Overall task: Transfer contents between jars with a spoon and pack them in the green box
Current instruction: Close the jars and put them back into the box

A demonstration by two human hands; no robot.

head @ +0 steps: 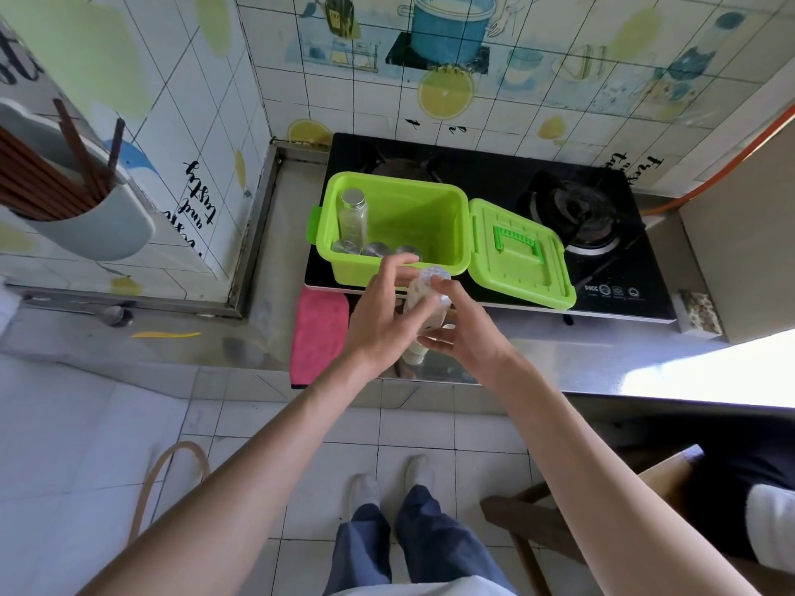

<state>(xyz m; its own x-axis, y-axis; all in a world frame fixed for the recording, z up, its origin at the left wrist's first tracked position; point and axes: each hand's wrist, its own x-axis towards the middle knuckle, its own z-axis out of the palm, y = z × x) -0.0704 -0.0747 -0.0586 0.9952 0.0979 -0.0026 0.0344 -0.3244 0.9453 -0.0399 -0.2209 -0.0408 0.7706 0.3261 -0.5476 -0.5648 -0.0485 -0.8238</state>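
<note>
Jar [423, 296], white-capped, is held between both hands over the counter [559, 359], just in front of the green box [434, 217]. Left hand [383, 316] is wrapped round its side. Right hand [466, 333] is curled beneath, thumb by the cap. Box lid [520, 251] is swung open rightward. An upright jar [352, 212] and three metal caps [376, 249] are seen inside. Box is set on hob [602, 251]. Pink cloth [318, 333] lies near, spoon [112, 314] well apart, left.
</note>
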